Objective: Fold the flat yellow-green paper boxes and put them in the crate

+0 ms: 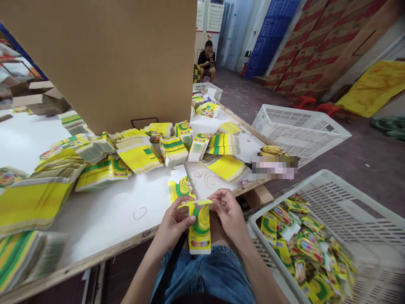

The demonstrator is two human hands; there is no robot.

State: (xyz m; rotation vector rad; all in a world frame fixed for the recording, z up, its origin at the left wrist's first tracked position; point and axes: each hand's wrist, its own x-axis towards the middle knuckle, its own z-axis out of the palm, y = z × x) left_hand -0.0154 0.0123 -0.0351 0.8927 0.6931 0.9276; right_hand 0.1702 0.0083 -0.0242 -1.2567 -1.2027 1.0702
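Observation:
Both my hands hold one small yellow and green carton (200,228) over my lap, just off the table's front edge. My left hand (173,225) grips its left side, fingers curled round it. My right hand (228,212) pinches the top flap on the right. Another flat yellow and green carton (180,188) lies on the white table (110,215) right behind my hands. Stacks of flat cartons (139,154) spread across the table's middle and left.
A white plastic crate (363,219) at my right holds several folded cartons (303,249). A second white crate (297,126) stands farther back. A tall cardboard sheet (104,59) rises behind the stacks. A seated person (207,59) is far back. Rubber bands (139,213) lie on the table.

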